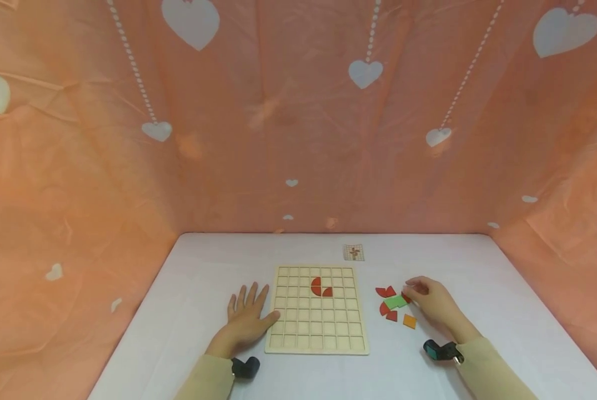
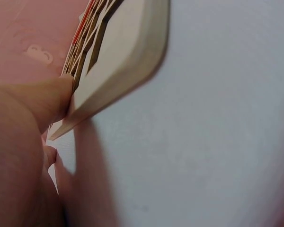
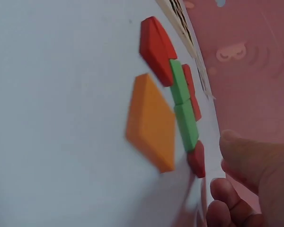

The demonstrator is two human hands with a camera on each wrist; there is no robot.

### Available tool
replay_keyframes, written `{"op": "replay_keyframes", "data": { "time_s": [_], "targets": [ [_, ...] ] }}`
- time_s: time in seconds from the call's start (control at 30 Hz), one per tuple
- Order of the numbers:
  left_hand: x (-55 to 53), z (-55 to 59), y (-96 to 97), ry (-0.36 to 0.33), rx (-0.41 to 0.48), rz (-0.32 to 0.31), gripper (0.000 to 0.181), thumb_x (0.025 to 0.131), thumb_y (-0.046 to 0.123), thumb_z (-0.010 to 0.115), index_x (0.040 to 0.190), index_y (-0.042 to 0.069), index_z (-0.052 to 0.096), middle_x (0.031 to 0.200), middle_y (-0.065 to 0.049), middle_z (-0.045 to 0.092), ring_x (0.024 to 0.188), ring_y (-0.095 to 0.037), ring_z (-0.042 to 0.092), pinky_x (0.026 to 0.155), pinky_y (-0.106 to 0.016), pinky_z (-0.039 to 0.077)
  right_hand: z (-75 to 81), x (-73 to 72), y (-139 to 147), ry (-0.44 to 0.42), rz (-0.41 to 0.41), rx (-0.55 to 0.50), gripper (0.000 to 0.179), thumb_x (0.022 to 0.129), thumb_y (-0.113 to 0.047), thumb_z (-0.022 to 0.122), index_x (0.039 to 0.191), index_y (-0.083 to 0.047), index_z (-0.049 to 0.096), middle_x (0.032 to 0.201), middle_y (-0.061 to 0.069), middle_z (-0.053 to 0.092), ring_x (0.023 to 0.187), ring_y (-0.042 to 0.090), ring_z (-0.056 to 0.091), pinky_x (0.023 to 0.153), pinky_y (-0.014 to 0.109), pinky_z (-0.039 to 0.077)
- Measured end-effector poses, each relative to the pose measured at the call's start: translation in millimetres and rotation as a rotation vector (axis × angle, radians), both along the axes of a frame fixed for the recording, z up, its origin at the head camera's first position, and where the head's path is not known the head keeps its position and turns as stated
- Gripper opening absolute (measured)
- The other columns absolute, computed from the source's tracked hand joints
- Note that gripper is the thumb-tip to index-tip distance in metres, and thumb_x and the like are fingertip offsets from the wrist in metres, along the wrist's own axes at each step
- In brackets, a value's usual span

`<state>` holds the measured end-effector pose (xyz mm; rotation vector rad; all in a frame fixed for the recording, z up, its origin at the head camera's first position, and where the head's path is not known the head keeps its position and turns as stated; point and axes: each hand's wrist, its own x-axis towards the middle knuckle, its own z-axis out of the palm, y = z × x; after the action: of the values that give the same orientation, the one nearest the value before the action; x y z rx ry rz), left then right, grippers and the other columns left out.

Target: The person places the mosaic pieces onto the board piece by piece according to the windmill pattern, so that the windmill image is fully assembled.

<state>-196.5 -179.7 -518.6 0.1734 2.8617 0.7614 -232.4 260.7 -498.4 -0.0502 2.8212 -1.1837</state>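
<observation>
My left hand (image 1: 245,321) lies with fingers spread on the table, its thumb resting on the left edge of a wooden grid board (image 1: 303,326). Several red quarter-circle pieces (image 1: 316,290) sit in cells in the board's upper middle. To the right of the board, my right hand (image 1: 435,304) hovers by a dark red piece (image 3: 197,160) at the end of a small cluster. Its thumb and fingers are apart in the right wrist view, with nothing between them. Two green pieces (image 3: 185,125), more red pieces (image 3: 155,49) and an orange square (image 3: 151,125) lie there too.
A small pattern card (image 1: 354,253) lies behind the board on the white table (image 1: 218,255). Orange cloth (image 1: 258,166) with white hearts hangs at the back and sides. Each wrist wears a black camera.
</observation>
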Motion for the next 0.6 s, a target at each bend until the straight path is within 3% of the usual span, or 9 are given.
{"op": "replay_keyframes", "data": {
  "time_s": [0.17,0.43,0.6],
  "targets": [
    [-2.8,-2.1,0.9,0.007,-0.005,0.002,0.077,0.096,0.053,0.049,0.155,0.010,0.022,0.160,-0.019,0.005,0.145,-0.040,-0.009,0.110,-0.058,-0.013,-0.3,6.5,4,-0.004,0.005,0.008,0.046,0.095,-0.036,0.062,0.126,-0.002,0.059,0.121,0.017,0.060,0.109,0.034,0.054,0.094,0.054,0.046],
    [-5.2,-3.6,0.5,0.008,-0.002,0.002,0.079,0.095,0.055,0.047,0.155,0.011,0.020,0.161,-0.018,0.003,0.145,-0.039,-0.011,0.109,-0.056,-0.017,-3.6,9.9,6,0.021,-0.002,0.034,0.036,0.095,-0.030,0.063,0.121,-0.004,0.062,0.106,0.008,0.062,0.093,0.024,0.054,0.080,0.039,0.048],
    [-2.6,-2.7,-0.4,0.004,-0.013,-0.004,0.078,0.096,0.055,0.047,0.155,0.010,0.022,0.160,-0.019,0.005,0.145,-0.040,-0.009,0.110,-0.057,-0.015,-5.9,11.6,5,0.000,-0.004,0.027,0.035,0.095,-0.029,0.063,0.120,-0.005,0.062,0.107,0.009,0.060,0.094,0.024,0.053,0.080,0.038,0.047]
  ]
}}
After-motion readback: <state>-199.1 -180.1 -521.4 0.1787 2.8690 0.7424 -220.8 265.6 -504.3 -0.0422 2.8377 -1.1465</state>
